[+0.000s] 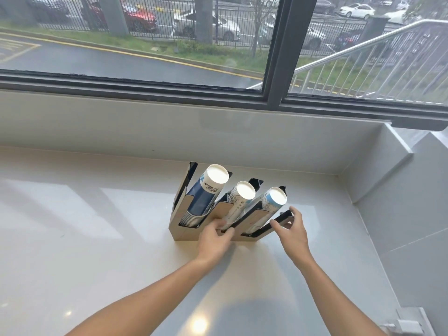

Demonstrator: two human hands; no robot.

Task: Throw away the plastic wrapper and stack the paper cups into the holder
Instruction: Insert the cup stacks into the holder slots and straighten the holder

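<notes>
A three-slot cup holder (pixel 178 232) of pale wood with black edges stands on the white counter, leaning back toward the wall. Each slot carries a tilted stack of paper cups: a dark blue stack (pixel 203 197) on the left, a white printed stack (pixel 238 202) in the middle, a white and light blue stack (pixel 269 202) on the right. My left hand (pixel 214 238) grips the holder's front wall at the middle slot. My right hand (pixel 292 230) holds the black right end of the holder, thumb and fingers pinched on it. No plastic wrapper is in view.
The white counter (pixel 84 226) runs left and toward me. A low backsplash wall (pixel 145 132) and a dark-framed window stand behind the holder. A grey side wall (pixel 388 185) closes the right end, with a small metal fitting (pixel 407 323) at the lower right.
</notes>
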